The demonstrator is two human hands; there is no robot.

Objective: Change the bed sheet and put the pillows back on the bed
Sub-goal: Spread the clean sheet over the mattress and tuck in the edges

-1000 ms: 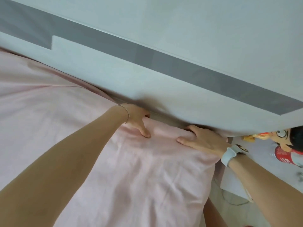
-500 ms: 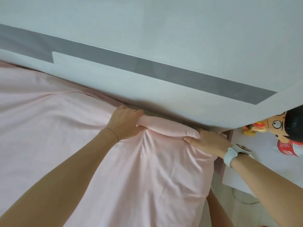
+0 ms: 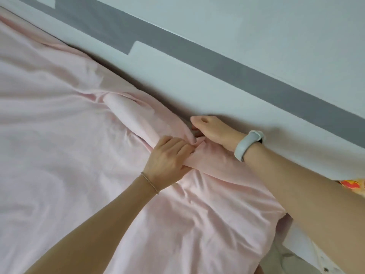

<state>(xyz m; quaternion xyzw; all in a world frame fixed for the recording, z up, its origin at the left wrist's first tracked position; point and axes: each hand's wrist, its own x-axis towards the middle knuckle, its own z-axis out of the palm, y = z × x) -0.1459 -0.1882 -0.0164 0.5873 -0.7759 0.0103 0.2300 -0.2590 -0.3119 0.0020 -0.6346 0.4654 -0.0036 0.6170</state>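
A pale pink bed sheet [image 3: 69, 155] covers the mattress and lies wrinkled up to the white headboard [image 3: 197, 80]. My left hand [image 3: 167, 161], with a thin bracelet at the wrist, is closed around a raised roll of the sheet near the head edge. My right hand [image 3: 211, 129], with a white wristband, sits just beyond it at the gap between mattress and headboard. Its fingers reach down under the sheet's edge and are partly hidden. No pillows are in view.
The wall or headboard has a grey stripe [image 3: 237, 68] running diagonally. At the right edge a bit of an orange and yellow toy [image 3: 353, 184] shows on a white bedside surface [image 3: 308, 246]. A cable lies on the floor [image 3: 284, 260] below.
Both hands have shifted left along the head edge. My left hand now grips a longer roll of sheet, and my right hand has gone from lying on top to reaching into the gap.
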